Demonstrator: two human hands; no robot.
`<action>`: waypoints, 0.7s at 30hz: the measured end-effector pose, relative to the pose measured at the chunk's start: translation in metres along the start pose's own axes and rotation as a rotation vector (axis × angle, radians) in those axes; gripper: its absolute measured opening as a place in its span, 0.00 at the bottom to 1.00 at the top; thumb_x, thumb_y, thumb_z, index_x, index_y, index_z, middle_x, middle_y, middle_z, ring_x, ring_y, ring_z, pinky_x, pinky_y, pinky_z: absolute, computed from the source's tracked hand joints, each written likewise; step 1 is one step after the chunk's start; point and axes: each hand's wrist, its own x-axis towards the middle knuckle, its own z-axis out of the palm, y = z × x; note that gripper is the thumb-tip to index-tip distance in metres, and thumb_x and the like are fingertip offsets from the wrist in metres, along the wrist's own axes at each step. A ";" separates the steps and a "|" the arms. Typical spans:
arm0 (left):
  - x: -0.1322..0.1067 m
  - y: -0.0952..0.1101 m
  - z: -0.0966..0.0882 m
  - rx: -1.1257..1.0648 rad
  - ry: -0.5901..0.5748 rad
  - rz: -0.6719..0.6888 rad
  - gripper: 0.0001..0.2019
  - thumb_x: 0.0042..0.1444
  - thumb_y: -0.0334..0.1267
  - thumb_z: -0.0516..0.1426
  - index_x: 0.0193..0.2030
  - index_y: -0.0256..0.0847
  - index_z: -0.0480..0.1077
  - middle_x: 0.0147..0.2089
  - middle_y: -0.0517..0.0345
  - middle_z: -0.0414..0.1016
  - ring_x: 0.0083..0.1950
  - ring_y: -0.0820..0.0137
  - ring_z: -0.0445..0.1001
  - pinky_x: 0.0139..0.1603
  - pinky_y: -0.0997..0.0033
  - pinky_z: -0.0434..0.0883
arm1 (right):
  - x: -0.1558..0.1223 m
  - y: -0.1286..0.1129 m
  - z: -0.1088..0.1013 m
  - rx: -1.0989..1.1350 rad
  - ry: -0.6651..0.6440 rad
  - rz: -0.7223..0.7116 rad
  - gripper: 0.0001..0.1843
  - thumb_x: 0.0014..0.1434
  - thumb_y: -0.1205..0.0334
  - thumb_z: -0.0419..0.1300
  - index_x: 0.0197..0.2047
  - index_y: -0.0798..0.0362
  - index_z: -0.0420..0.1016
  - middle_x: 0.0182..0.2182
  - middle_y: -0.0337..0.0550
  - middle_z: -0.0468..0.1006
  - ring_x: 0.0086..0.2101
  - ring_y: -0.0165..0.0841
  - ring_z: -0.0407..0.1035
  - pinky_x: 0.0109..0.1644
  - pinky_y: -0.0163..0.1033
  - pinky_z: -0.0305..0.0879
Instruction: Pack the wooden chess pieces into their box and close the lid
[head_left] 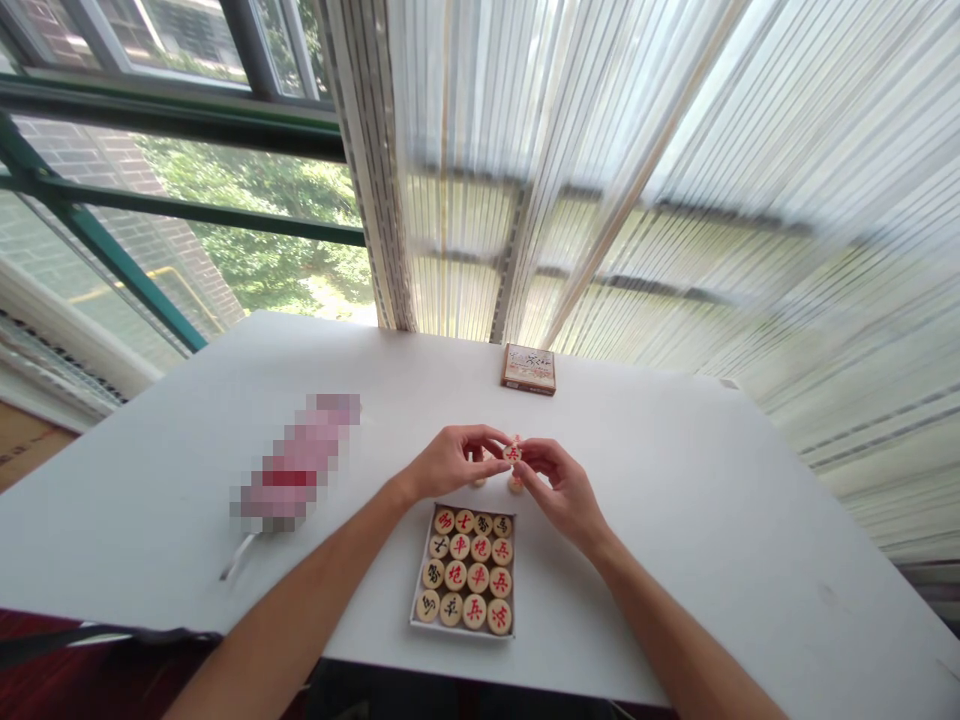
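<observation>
1. Just beyond the piece tray [450, 630], left hand [448, 464] and right hand [564, 490] around one disc [512, 454] block passage.
2. Left of the tray: left forearm [322, 580], then a pixelated pink object [304, 455].
3. Right of the tray, past the right forearm [660, 610], tabletop [720, 500] lies open.
4. Well beyond the tray, a box [529, 369] obstructs, passable either side.

Head-worn camera: single view, forward and down.
The viewpoint lies above the near edge of the white table [660, 450] and faces across it toward the window [202, 212], upper left, and curtain [637, 150], upper right. The left hand [452, 462] and right hand [562, 490] appear near, around frame centre.
</observation>
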 end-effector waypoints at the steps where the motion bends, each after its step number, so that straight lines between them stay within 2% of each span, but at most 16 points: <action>1: 0.000 0.000 0.000 0.001 -0.001 -0.001 0.18 0.54 0.46 0.65 0.48 0.39 0.77 0.36 0.54 0.81 0.24 0.78 0.64 0.24 0.78 0.64 | 0.000 0.000 0.000 0.005 -0.002 0.002 0.13 0.63 0.54 0.63 0.49 0.49 0.73 0.41 0.46 0.80 0.40 0.37 0.77 0.44 0.44 0.78; 16: 0.000 0.000 0.000 -0.005 -0.032 0.006 0.17 0.57 0.46 0.63 0.50 0.38 0.75 0.38 0.55 0.78 0.25 0.78 0.65 0.26 0.78 0.65 | 0.000 0.003 0.001 0.016 -0.008 0.009 0.12 0.63 0.57 0.63 0.49 0.50 0.73 0.41 0.45 0.79 0.39 0.36 0.76 0.44 0.43 0.76; 21: 0.000 -0.002 0.000 0.010 -0.037 0.004 0.17 0.57 0.46 0.63 0.50 0.39 0.75 0.38 0.55 0.78 0.26 0.77 0.66 0.27 0.78 0.65 | 0.000 0.001 0.001 -0.041 -0.015 -0.018 0.11 0.64 0.58 0.63 0.49 0.50 0.72 0.41 0.46 0.79 0.38 0.36 0.76 0.43 0.43 0.76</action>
